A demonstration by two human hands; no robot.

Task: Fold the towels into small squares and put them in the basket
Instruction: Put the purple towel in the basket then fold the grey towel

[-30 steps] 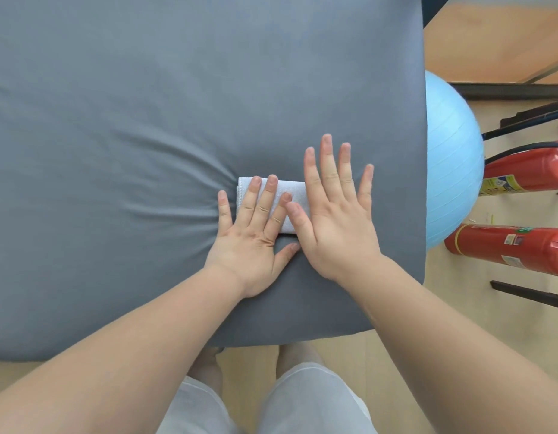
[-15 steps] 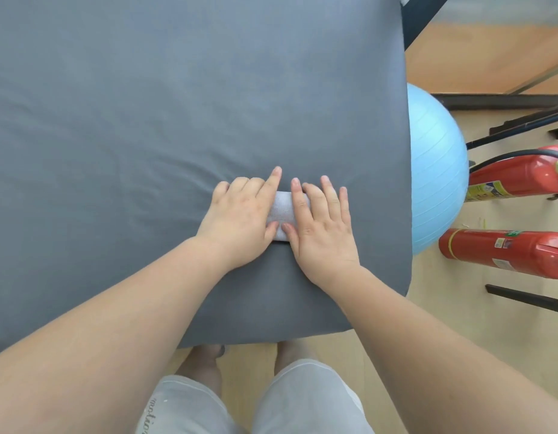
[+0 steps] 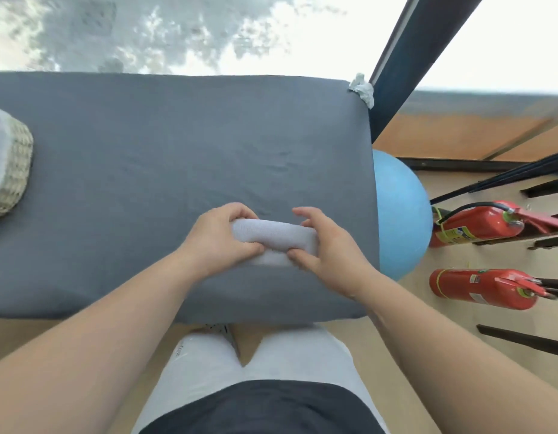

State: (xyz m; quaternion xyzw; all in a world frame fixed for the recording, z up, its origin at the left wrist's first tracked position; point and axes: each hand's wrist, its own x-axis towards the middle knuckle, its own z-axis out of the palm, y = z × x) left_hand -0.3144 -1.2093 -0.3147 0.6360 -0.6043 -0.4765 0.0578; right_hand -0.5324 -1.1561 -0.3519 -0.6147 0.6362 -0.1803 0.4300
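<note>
A small folded white towel is held just above the grey bed sheet, near the bed's right front corner. My left hand grips its left end, fingers curled over the top and thumb beneath. My right hand pinches its right end between thumb and fingers. A woven basket stands at the bed's left edge, partly cut off by the frame, with something pale inside.
A blue exercise ball sits beside the bed's right edge. Two red fire extinguishers lie on the floor further right among black bars. A dark post rises at the bed's far right corner.
Both hands went from pressing flat on the towel to curling around its ends and lifting it off the sheet. The camera tilted up, bringing the basket into view.
</note>
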